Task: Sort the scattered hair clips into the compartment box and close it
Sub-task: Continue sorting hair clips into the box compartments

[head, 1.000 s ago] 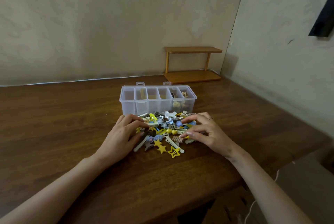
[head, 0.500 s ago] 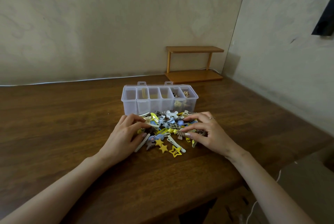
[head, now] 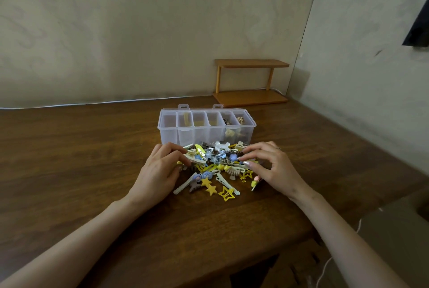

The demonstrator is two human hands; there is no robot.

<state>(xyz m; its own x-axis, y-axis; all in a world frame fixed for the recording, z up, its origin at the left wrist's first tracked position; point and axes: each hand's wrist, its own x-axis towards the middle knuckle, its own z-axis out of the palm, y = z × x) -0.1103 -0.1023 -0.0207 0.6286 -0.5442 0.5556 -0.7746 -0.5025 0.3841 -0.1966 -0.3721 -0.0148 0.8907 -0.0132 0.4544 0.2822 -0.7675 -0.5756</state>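
Wooden table [head: 69, 160] fills the lower frame and runs back to a plain wall. Small two-tier wooden shelf [head: 250, 78] stands on the table's far right corner, against the wall.

Compartment box [head: 185, 135]: clear plastic, mid-table, top open, six cells in a row. The two right cells hold brown and beige clips, and there is something yellowish in the second and third from the left.

Pile of hair clips [head: 216, 164] lies on the table just in front of the box, its far edge touching or nearly touching the front wall. Mostly yellow, white, blue and brown.

Left hand [head: 160, 171] is on the pile's left side, fingers curled, thumb and fingertips pinching a cream clip [head: 196, 159].

Right hand [head: 274, 167] is on the pile's right side, thumb and index curled close together over the clips. Can't tell whether they actually have one between them.

Yellow star-outline clip [head: 226, 193] and solid yellow star [head: 211, 189] lie at the near edge, apart from both hands. White bone-shaped clip [head: 221, 145] is at the far edge by the box.

Ring [head: 278, 148] on a right-hand finger.
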